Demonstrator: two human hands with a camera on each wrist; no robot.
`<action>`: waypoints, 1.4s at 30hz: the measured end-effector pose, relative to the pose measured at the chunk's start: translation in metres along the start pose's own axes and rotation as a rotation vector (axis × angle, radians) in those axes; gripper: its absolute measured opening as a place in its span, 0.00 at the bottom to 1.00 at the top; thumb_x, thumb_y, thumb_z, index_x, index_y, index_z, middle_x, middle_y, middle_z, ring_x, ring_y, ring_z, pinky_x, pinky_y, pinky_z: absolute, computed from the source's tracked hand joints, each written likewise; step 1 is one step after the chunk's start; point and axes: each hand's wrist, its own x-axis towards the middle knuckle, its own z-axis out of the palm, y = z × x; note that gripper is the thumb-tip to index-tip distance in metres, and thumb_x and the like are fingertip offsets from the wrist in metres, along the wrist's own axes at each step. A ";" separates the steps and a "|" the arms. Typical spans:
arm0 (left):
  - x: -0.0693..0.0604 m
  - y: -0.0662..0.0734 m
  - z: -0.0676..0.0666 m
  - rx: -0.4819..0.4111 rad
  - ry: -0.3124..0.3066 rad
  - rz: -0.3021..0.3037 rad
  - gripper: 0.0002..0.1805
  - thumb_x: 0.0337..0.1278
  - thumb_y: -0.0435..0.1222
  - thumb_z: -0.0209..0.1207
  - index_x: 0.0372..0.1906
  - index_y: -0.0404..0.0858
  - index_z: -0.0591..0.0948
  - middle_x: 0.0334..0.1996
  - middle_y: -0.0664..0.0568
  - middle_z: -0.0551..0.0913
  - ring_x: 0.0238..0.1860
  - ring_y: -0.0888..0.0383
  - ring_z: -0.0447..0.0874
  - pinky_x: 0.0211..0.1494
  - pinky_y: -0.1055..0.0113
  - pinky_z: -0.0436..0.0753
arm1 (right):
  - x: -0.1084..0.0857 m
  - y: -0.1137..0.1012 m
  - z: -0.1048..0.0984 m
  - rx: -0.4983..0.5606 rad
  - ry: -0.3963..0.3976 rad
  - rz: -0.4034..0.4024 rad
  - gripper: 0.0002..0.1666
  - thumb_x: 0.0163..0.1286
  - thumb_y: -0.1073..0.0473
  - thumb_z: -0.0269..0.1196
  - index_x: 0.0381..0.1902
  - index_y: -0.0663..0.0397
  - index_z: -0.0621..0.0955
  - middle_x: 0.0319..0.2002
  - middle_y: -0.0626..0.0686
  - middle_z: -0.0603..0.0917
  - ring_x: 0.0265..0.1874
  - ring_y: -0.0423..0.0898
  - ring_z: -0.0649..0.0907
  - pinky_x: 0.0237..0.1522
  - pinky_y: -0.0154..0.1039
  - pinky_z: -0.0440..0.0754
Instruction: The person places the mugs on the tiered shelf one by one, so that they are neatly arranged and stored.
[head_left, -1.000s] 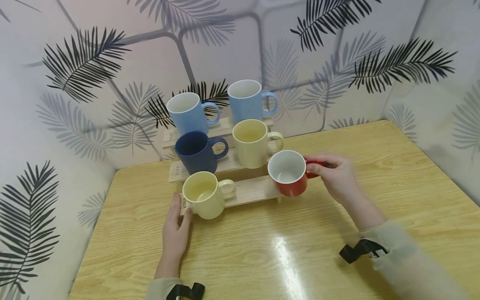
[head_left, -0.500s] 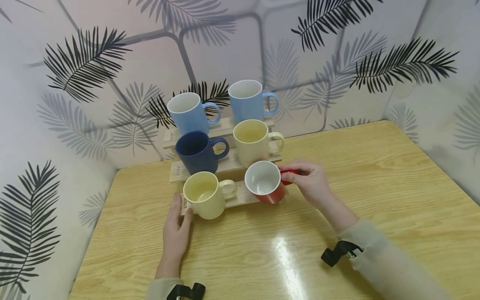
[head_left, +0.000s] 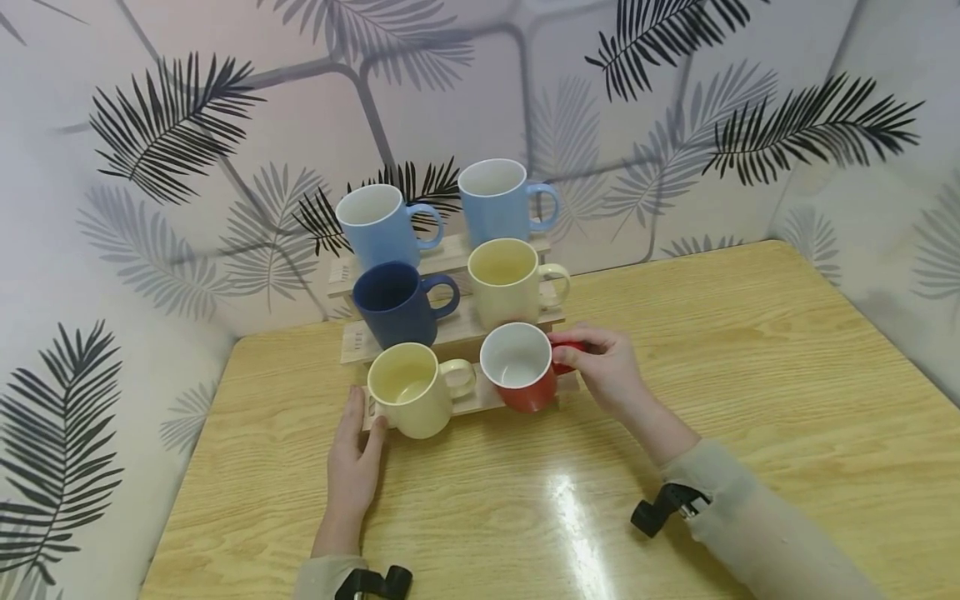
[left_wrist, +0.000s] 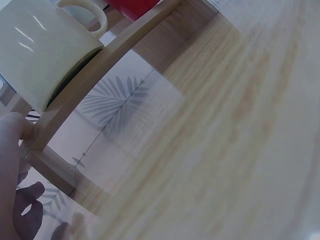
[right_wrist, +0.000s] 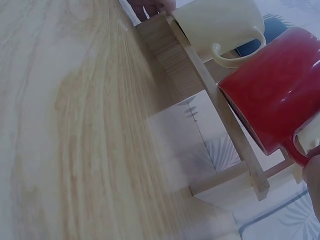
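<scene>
My right hand (head_left: 604, 367) pinches the handle of a red mug (head_left: 528, 393) with a white inside. The mug stands upright on the right part of the lowest step of a wooden rack (head_left: 476, 402); in the right wrist view the red mug (right_wrist: 275, 87) meets the board. At the rack's left end my left hand (head_left: 352, 467) holds the lowest board, thumb at the front corner, fingers at the end. Beside it on that step sits a pale yellow mug (head_left: 412, 396), handle to the right. The left wrist view shows the left hand (left_wrist: 15, 165) at the board's corner.
A dark blue mug (head_left: 393, 308) and another yellow mug (head_left: 504, 287) stand on the middle step. Two light blue mugs, one left (head_left: 378, 229) and one right (head_left: 495, 204), occupy the top step. A leaf-patterned wall (head_left: 450, 100) rises behind the wooden table (head_left: 712, 358).
My right hand has carried the red mug leftward, from past the rack's right end onto the lowest step, beside the yellow mug. The left hand has stayed in place.
</scene>
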 end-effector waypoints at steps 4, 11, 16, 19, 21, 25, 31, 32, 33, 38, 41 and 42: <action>0.000 0.000 0.000 0.004 0.001 0.001 0.34 0.71 0.46 0.49 0.74 0.37 0.54 0.74 0.47 0.53 0.73 0.54 0.47 0.73 0.54 0.51 | -0.002 0.004 -0.003 0.069 0.003 -0.009 0.10 0.55 0.70 0.70 0.36 0.56 0.88 0.35 0.52 0.86 0.31 0.43 0.84 0.31 0.36 0.84; -0.001 -0.001 -0.001 -0.008 0.002 -0.006 0.34 0.71 0.46 0.49 0.74 0.37 0.55 0.74 0.48 0.53 0.73 0.55 0.47 0.73 0.55 0.51 | -0.005 0.007 -0.006 0.111 0.027 0.002 0.11 0.56 0.71 0.68 0.37 0.53 0.88 0.34 0.50 0.87 0.32 0.42 0.83 0.33 0.34 0.84; 0.000 -0.001 -0.001 -0.011 0.003 -0.006 0.34 0.71 0.46 0.49 0.74 0.37 0.55 0.74 0.47 0.54 0.73 0.55 0.48 0.73 0.55 0.51 | -0.006 0.008 -0.007 0.121 0.015 -0.008 0.12 0.58 0.72 0.66 0.38 0.55 0.88 0.35 0.51 0.87 0.31 0.42 0.84 0.31 0.36 0.84; 0.000 -0.001 -0.002 -0.013 0.001 -0.001 0.34 0.71 0.46 0.49 0.74 0.37 0.54 0.74 0.47 0.53 0.73 0.55 0.48 0.73 0.55 0.51 | -0.007 0.008 -0.008 0.118 0.011 -0.007 0.12 0.59 0.72 0.66 0.39 0.55 0.87 0.36 0.52 0.87 0.31 0.42 0.84 0.31 0.38 0.85; 0.000 0.000 -0.002 -0.013 0.000 0.000 0.34 0.71 0.46 0.49 0.74 0.37 0.54 0.74 0.47 0.53 0.73 0.55 0.47 0.73 0.55 0.52 | -0.007 0.008 -0.008 0.104 0.012 -0.003 0.12 0.60 0.72 0.65 0.40 0.56 0.87 0.37 0.52 0.87 0.32 0.42 0.83 0.31 0.37 0.84; 0.000 0.001 -0.002 -0.013 -0.005 -0.006 0.34 0.72 0.46 0.48 0.74 0.38 0.54 0.74 0.48 0.53 0.73 0.55 0.47 0.73 0.55 0.52 | -0.008 0.006 -0.009 0.043 0.016 0.002 0.12 0.61 0.73 0.64 0.41 0.59 0.86 0.38 0.51 0.86 0.34 0.42 0.82 0.33 0.36 0.84; 0.001 0.000 -0.002 -0.009 -0.012 -0.017 0.34 0.71 0.47 0.48 0.75 0.39 0.54 0.74 0.49 0.53 0.73 0.55 0.47 0.73 0.55 0.52 | -0.011 0.001 -0.012 -0.129 0.036 0.074 0.14 0.63 0.73 0.62 0.44 0.55 0.84 0.40 0.47 0.84 0.38 0.42 0.79 0.38 0.33 0.82; 0.002 0.000 -0.002 -0.009 -0.009 -0.016 0.34 0.71 0.47 0.48 0.75 0.39 0.54 0.74 0.49 0.53 0.73 0.55 0.47 0.73 0.55 0.52 | -0.012 -0.001 -0.013 -0.160 0.035 0.093 0.15 0.64 0.73 0.62 0.45 0.54 0.84 0.41 0.47 0.83 0.39 0.42 0.79 0.39 0.33 0.82; 0.002 0.000 -0.002 -0.009 -0.007 -0.014 0.34 0.71 0.47 0.48 0.75 0.39 0.54 0.74 0.49 0.53 0.73 0.55 0.48 0.73 0.56 0.52 | -0.012 -0.002 -0.014 -0.197 0.033 0.111 0.15 0.64 0.71 0.62 0.47 0.54 0.84 0.42 0.47 0.83 0.40 0.42 0.79 0.41 0.33 0.81; 0.002 0.001 -0.002 -0.025 0.004 -0.014 0.34 0.71 0.45 0.49 0.74 0.36 0.55 0.74 0.47 0.54 0.73 0.55 0.48 0.73 0.56 0.52 | -0.014 -0.009 -0.019 -0.359 -0.026 0.171 0.28 0.65 0.68 0.63 0.63 0.60 0.73 0.55 0.53 0.78 0.49 0.44 0.79 0.51 0.33 0.78; 0.001 0.001 -0.004 -0.035 0.007 -0.036 0.34 0.71 0.45 0.50 0.74 0.36 0.55 0.73 0.47 0.54 0.73 0.55 0.49 0.73 0.56 0.53 | -0.016 -0.013 -0.023 -0.447 -0.076 0.211 0.33 0.68 0.66 0.60 0.70 0.57 0.66 0.63 0.57 0.71 0.56 0.47 0.75 0.57 0.38 0.75; 0.001 0.002 -0.005 -0.043 0.003 -0.047 0.34 0.71 0.45 0.50 0.74 0.36 0.55 0.73 0.47 0.54 0.73 0.54 0.49 0.73 0.56 0.53 | -0.017 -0.015 -0.024 -0.472 -0.089 0.225 0.33 0.70 0.64 0.58 0.71 0.55 0.64 0.65 0.57 0.69 0.58 0.49 0.74 0.59 0.41 0.73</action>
